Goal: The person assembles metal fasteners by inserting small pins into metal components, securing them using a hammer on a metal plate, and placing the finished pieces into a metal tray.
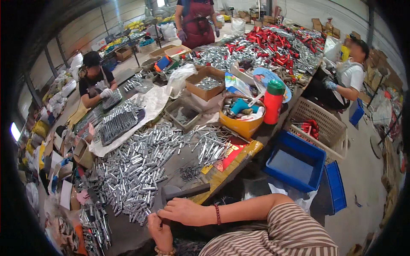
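Observation:
At the table's near edge my two hands meet, fingers bent and drawn together. My left hand is closed, thumb side up, beside the near end of a heap of silver metal rods or sockets. My right hand reaches across from the right, its fingertips pinched against the left hand's fingers. Something small and dark shows between them, too hidden to name. Just beyond the right hand lies a dark metal bar-like fixture. A little pile of small dark parts lies farther back.
A yellow container and a red bottle with a green lid stand to the right. Blue bins and a beige crate sit beyond the table edge. Red and silver parts cover the far end. Several people work around.

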The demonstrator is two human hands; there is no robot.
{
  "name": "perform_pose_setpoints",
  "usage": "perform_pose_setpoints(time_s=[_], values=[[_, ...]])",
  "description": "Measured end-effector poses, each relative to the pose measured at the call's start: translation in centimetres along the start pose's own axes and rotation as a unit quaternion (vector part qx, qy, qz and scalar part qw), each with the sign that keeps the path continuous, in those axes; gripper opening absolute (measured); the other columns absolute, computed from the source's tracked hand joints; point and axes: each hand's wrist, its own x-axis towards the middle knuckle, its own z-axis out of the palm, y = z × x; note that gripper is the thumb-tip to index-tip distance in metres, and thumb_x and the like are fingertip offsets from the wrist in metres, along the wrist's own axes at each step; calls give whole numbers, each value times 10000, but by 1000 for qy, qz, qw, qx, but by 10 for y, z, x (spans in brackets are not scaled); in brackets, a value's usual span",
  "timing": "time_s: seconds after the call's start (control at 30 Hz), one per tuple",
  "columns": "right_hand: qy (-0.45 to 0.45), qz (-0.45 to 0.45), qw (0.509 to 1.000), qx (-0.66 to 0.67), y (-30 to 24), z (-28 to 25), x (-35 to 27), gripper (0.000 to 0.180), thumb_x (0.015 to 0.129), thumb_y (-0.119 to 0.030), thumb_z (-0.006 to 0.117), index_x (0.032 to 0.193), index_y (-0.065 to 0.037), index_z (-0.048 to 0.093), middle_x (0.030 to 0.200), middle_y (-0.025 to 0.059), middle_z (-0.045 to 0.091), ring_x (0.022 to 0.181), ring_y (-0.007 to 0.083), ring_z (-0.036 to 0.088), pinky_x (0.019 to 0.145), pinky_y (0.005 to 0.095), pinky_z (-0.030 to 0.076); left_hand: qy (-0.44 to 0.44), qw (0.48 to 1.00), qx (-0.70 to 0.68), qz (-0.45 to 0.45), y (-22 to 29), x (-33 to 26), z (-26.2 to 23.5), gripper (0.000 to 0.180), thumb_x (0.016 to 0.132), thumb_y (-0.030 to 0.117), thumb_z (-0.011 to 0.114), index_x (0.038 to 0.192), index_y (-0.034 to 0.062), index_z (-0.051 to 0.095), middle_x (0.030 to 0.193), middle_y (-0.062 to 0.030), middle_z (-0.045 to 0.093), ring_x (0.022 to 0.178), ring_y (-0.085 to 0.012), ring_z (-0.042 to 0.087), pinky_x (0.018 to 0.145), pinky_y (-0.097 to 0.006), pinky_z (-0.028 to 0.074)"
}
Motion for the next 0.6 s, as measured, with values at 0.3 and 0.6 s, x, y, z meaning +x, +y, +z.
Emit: perform_pose_setpoints(time_s=[0.3,0.6], values=[[19,34,999,-7,-6,-14,-8,413,818,-87,729,1209,-91,595,964,70,611,961,294,633,840,409,504,-12,1000,5,-9,6,-7,-6,94,801,-52,686,887,-19,662,924,-133,612,900,-319,611,824,-404,496],[-57,174,972,-145,32,-39,-20,154,837,-104,701,979,-95,641,927,138,626,928,353,644,775,487,523,-6,1000,20,-9,8,-4,-3,62,870,29,763,911,24,717,926,-127,642,874,-318,638,801,-410,499]])
